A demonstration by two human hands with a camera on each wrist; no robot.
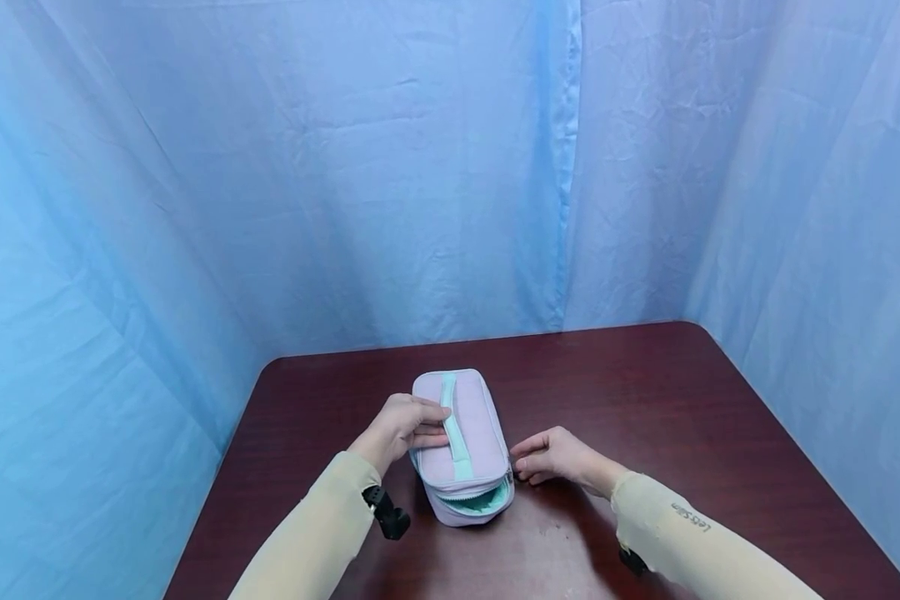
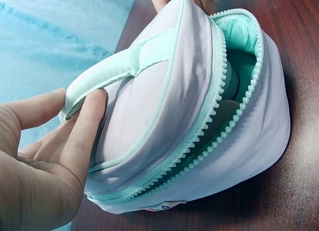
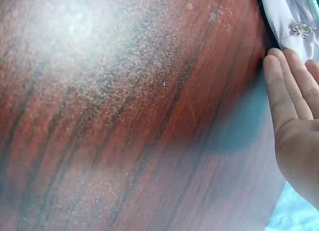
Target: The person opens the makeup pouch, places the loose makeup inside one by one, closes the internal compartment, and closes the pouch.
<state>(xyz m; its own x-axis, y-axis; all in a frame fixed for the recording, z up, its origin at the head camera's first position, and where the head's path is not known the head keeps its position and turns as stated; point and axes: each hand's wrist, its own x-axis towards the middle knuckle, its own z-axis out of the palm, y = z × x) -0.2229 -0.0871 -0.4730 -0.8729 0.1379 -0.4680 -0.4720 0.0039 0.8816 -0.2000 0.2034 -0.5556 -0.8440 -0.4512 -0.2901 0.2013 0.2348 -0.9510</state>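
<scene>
A lilac zippered case (image 1: 483, 417) with mint trim lies on the table, its lid raised at the near end. Mint lining (image 2: 241, 34) and part of the dark inside show through the parted zipper teeth (image 2: 219, 99). My left hand (image 1: 412, 423) pinches the mint carry handle (image 2: 102, 74) on the lid between thumb and fingers. Beside the case's right side, my right hand (image 1: 558, 457) has thumb and forefinger together at the zipper pull. A metal flower charm (image 3: 301, 30) hangs right by its fingertips; the pinch itself is mostly hidden.
The dark red-brown wooden table (image 1: 607, 375) has rounded far corners. Light blue curtains (image 1: 420, 183) hang behind it and along both sides. Black wrist straps (image 1: 386, 512) sit over the pale sleeves.
</scene>
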